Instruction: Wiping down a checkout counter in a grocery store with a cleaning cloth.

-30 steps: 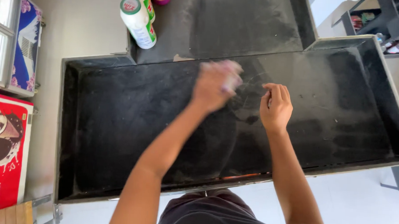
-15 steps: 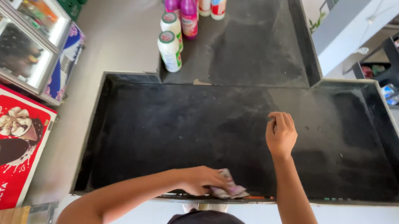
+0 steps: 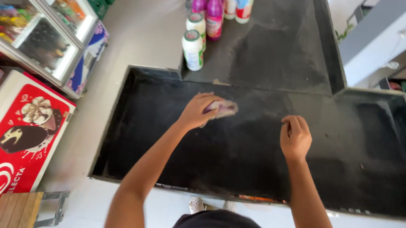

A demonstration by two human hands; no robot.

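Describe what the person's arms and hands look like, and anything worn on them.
Both forearms are bare, with no sleeves in view. The left hand and right hand wear no gloves, and no rings, watch or bracelets show. A dark garment covers the torso below.

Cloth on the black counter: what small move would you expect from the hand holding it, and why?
Probably a sweep toward the right, across the dusty grey patch. The left hand presses the cloth on the black counter near its back edge, the right hand rests on the surface, and pale dust shows beyond the cloth.
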